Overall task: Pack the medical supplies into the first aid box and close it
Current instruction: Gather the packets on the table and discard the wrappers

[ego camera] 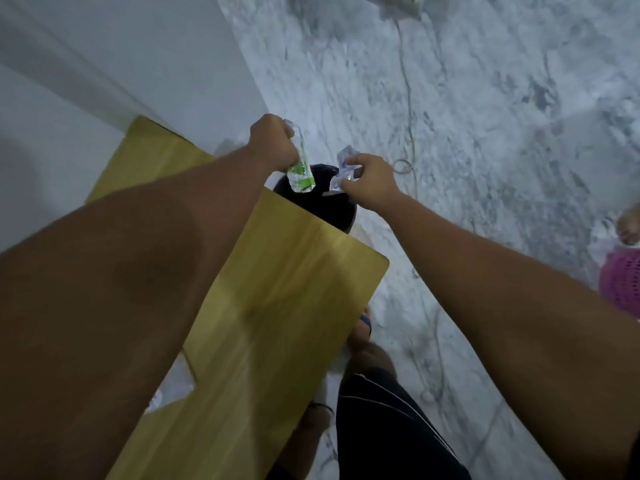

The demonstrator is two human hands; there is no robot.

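My left hand (273, 142) is stretched past the far edge of the wooden table and grips a clear plastic wrapper with green print (300, 168), which hangs down from the fist. My right hand (369, 181) pinches a crumpled clear wrapper with a blue mark (343, 171). Both wrappers hang over a black bin (332, 206) that stands on the floor just beyond the table. No first aid box shows in this view.
The yellow wooden table (277, 289) runs under my left forearm, with a white item (173, 379) on it near that arm. A white wall (104, 64) is at left. On the marble floor lie a cable (405, 98) and a pink basket (623, 278) at right.
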